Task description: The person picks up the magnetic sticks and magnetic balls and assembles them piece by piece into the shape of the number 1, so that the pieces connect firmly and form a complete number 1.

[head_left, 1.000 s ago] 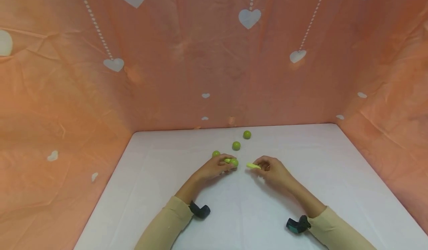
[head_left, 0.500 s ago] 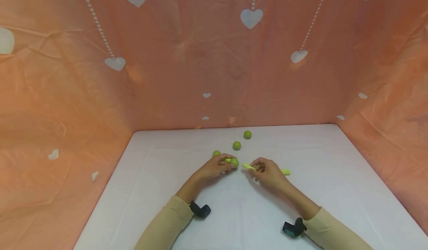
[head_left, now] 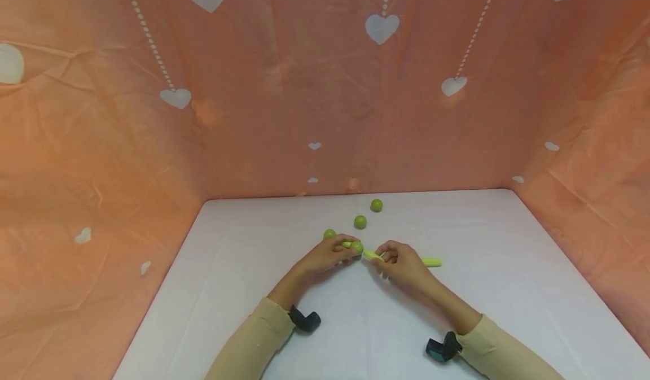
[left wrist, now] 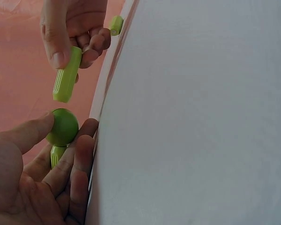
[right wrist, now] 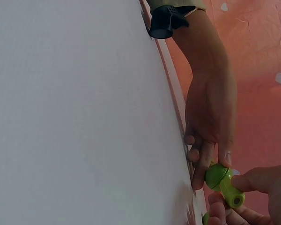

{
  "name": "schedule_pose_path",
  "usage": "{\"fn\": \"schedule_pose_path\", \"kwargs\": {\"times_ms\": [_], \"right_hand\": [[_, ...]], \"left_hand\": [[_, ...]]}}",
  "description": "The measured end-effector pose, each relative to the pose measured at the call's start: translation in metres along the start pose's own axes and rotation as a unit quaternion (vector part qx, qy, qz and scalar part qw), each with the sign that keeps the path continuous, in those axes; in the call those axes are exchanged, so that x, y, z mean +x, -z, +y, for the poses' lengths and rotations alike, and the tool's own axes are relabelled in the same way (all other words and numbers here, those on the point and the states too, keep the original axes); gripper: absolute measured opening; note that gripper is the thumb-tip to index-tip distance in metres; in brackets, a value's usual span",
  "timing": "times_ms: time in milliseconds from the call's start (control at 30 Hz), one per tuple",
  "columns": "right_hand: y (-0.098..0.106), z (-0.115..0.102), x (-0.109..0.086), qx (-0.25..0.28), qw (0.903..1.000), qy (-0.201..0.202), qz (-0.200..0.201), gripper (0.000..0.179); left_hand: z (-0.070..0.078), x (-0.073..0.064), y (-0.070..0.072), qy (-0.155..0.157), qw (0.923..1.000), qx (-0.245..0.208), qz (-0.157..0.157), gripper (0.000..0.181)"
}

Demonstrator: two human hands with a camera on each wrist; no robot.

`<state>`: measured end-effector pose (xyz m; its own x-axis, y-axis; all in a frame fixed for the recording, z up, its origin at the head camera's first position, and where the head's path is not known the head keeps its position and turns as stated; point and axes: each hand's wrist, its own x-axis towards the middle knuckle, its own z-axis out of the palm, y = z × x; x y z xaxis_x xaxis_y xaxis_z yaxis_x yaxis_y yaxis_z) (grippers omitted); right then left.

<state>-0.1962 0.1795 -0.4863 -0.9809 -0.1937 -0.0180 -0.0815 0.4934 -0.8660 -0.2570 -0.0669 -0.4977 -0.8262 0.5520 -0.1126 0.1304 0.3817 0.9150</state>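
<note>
My left hand grips a smooth green ball between thumb and fingers. Below that ball, partly hidden by the fingers, a short yellow-green ribbed rod is joined end-on. Facing it, my right hand pinches a second ribbed rod between thumb and fingers. The free end of this rod points at the ball; a small gap shows between them in the left wrist view. A round hole marks the rod's near end in the right wrist view.
A third yellow-green rod lies on the white table just beyond my right hand. One green ball sits behind my left hand, and two more, a middle ball and a farther ball, stand toward the back edge.
My right hand has moved left, bringing its rod close up to the ball. The rod on the table has come into view behind it. My left hand has stayed in place.
</note>
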Motion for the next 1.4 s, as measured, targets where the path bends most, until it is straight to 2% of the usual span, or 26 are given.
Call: {"fn": "schedule_pose_path", "kwargs": {"times_ms": [767,1100,1400], "right_hand": [[-0.005,0.002,0.002,0.006,0.9997,0.024,-0.004,0.020],[0.001,0.001,0.003,0.016,0.9990,0.037,-0.018,0.019],[0.012,0.002,0.012,0.028,0.9986,0.046,0.003,0.012]], "left_hand": [[0.000,0.001,-0.001,0.010,0.9995,0.024,0.016,0.038],[-0.002,0.003,-0.003,0.014,0.9996,0.012,0.022,0.038],[-0.001,0.003,-0.002,0.011,0.9998,0.006,0.017,0.039]]}}
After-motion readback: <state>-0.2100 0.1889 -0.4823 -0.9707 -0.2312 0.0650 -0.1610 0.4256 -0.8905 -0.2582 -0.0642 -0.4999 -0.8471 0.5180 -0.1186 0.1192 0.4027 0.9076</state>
